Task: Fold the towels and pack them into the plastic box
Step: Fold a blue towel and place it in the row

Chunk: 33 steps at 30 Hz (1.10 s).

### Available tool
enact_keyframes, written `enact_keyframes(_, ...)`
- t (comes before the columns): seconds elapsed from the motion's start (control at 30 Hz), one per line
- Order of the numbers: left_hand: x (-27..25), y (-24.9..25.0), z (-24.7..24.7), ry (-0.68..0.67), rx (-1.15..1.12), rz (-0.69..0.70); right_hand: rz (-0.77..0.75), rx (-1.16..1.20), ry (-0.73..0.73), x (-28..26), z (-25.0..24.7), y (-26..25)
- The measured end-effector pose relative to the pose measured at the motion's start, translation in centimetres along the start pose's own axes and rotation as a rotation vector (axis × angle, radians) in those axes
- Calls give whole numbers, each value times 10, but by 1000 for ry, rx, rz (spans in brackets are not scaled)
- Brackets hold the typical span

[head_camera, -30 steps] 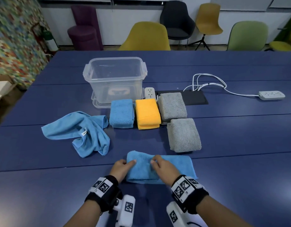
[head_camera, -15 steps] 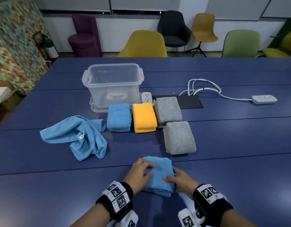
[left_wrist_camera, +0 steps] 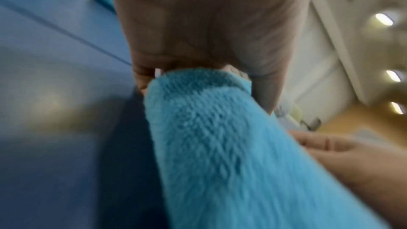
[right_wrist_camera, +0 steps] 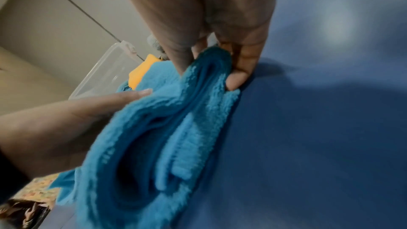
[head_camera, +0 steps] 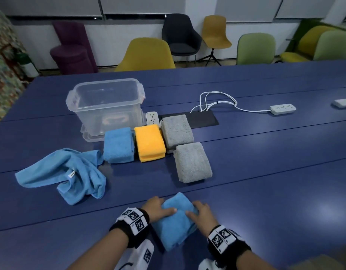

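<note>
Held towel: a folded blue towel point(head_camera: 175, 221) sat at the near edge of the blue table point(head_camera: 265, 172), between the person's two hands; its stacked layers showed along the right side in the right wrist view point(right_wrist_camera: 154, 128).
Left hand: the left hand point(head_camera: 155, 209) gripped the towel's left edge, thumb laid across the top and fingers tucked round the fold, as the left wrist view showed point(left_wrist_camera: 209, 23).
Right hand: the right hand point(head_camera: 204, 214) pinched the towel's right edge, thumb on top and fingers curled against the layers point(right_wrist_camera: 220, 23).
Lift: I could not tell whether the towel rested on the table or was raised just off it.
Plastic box: the clear plastic box point(head_camera: 107, 106) stood upright at the far left of the table, open at the top, on what looked like its lid; nothing showed plainly inside it.
Folded row: a folded blue towel point(head_camera: 119, 145), an orange towel point(head_camera: 149, 143) and a grey towel point(head_camera: 177, 131) lay side by side just in front of the box, touching or nearly so.
Second grey towel: another folded grey towel point(head_camera: 191, 162) lay nearer the person, just beside the row's right end.
Unfolded towel: a crumpled light-blue cloth point(head_camera: 64, 174) lay to the left, near the folded blue towel.
Other: a white power strip point(head_camera: 283, 108) with its cable lay to the right, well apart from the towels; chairs point(head_camera: 146, 53) stood behind the table.
</note>
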<state>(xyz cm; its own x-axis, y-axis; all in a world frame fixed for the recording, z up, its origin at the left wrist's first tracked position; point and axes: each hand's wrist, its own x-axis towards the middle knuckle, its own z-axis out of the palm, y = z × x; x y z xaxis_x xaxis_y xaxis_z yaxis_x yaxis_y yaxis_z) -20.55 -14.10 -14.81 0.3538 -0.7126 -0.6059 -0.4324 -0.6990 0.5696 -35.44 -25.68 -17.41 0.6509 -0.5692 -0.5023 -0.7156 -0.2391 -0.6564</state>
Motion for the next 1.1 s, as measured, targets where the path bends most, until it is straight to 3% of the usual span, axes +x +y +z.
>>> enact_keyframes(0.13, -13, -6, 4, 26, -448, -68, -126, 10, -100, 5, -2, -18)
enact_keyframes(0.23, -21, -13, 10, 101, -917, -56, -271, -4, -164, 10, -2, -38)
enact_keyframes(0.3, -26, -18, 9, 158, -1082, -66, -353, 3, -176, 14, 3, -50)
enact_keyframes(0.4, -34, -25, -1, 238, -1184, -71, -307, 99, -136, 18, 9, -65)
enact_keyframes(0.47, -37, -29, -9, 275, -1268, -34, -190, 363, -225, 18, 14, -73)
enact_keyframes(0.57, -40, -31, -16, 356, -1325, 0, 7, 730, -432, 16, 21, -77)
enact_keyframes(0.63, -42, -32, -20, 407, -1332, 8, -3, 811, -455, 12, 22, -85)
enact_keyframes(0.77, -39, -36, -47, 568, -1309, 21, -192, 814, -247, 25, 16, -124)
enact_keyframes(0.9, -39, -44, -106, 680, -1420, 141, -230, 830, -59, 53, 18, -181)
enact_keyframes(1.1, -20, -52, -176, 989, -1072, 174, -444, 688, 110, 78, 33, -256)
